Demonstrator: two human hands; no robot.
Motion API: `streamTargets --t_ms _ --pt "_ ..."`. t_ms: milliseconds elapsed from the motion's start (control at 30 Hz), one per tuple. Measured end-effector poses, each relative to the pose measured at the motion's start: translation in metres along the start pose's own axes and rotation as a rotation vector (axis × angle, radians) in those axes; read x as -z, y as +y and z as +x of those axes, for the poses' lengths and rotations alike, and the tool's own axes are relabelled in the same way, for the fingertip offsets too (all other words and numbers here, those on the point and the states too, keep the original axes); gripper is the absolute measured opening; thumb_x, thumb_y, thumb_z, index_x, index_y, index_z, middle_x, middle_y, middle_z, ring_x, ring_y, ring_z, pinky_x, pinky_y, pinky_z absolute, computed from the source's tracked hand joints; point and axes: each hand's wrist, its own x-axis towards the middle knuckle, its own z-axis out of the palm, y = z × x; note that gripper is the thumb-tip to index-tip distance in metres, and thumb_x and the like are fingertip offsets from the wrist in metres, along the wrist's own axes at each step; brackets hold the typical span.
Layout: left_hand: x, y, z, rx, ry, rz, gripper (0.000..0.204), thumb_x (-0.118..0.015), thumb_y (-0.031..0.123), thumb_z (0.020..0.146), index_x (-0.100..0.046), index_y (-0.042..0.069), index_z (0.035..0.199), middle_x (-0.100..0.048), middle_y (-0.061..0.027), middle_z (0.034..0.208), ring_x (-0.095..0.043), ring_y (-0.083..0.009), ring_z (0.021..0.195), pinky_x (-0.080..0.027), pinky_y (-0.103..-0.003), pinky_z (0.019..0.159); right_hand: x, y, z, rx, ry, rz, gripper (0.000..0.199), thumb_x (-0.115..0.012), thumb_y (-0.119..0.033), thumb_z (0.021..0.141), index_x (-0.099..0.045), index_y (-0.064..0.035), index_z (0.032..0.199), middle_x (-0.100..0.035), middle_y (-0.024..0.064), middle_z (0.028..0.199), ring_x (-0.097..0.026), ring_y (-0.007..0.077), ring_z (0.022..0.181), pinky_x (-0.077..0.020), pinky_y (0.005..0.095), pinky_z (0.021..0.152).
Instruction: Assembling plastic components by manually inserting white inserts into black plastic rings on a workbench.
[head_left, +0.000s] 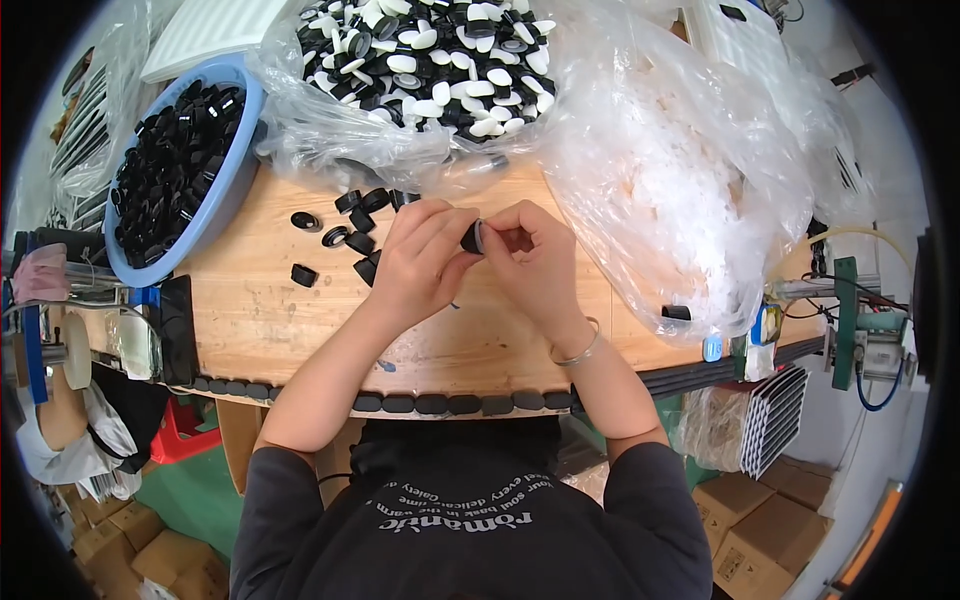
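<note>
Both hands (418, 258) together pinch a short, round black cap (471, 239) with a grey edge.

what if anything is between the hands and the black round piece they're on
Nothing visible: the left hand and right hand both touch the black round piece directly. The loose black parts lie on the wooden table around the left hand's far and left sides, not between.

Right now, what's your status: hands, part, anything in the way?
Left hand pinching small black part. Right hand touching its grey-edged side. Loose black pieces scattered on tabletop, left of both hands.
</note>
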Motion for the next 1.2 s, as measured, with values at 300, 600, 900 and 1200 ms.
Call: streamTargets --t_ms 300,600,900,1200 --pt "0.007 0.0 0.003 -0.024 -0.006 0.004 0.046 -0.076 0.004 0.058 -0.062 -0.002 0.102 -0.063 -0.0138 0.09 -0.059 -0.0323 0.088 -0.048 -0.039 0.076 0.008 -0.006 0.005 -0.493 -0.255 0.606 0.015 -0.061 -0.006 0.089 -0.059 0.0006 0.102 -0.063 0.0042 0.087 -0.061 0.0087 0.079 -0.051 0.0212 0.067" --pt "0.003 0.008 0.001 -0.011 0.006 -0.108 0.046 -0.075 0.003 0.059 -0.062 -0.003 0.102 -0.063 -0.0141 0.089 -0.059 -0.033 0.088 -0.049 -0.04 0.076 0.012 0.02 0.002 -0.484 -0.401 0.877 0.021 -0.062 -0.007 0.088 -0.059 0.0029 0.106 -0.065 0.0073 0.093 -0.062 0.0098 0.079 -0.0525 0.0219 0.068" --pt "0.004 -0.006 0.005 0.005 -0.055 -0.051 0.05 -0.075 0.002 0.062 -0.06 0.0 0.11 -0.061 -0.0118 0.095 -0.058 -0.0296 0.086 -0.048 -0.037 0.077 0.001 0.006 0.005 -0.187 -0.219 0.39 0.028 -0.059 -0.006 0.09 -0.057 0.0014 0.117 -0.066 0.0058 0.092 -0.063 0.0092 0.078 -0.0518 0.0214 0.069" --pt "0.014 -0.016 -0.003 0.826 -0.124 -0.956 0.011 -0.062 0.01 0.09 -0.065 0.0 0.092 -0.062 0.0009 0.074 -0.053 -0.0035 0.066 -0.043 -0.02 0.061 0.014 0.005 0.011 -0.272 -0.147 0.627 0.024 -0.061 -0.004 0.089 -0.06 0.0026 0.112 -0.066 0.0054 0.085 -0.062 0.0091 0.071 -0.0502 0.0202 0.063"
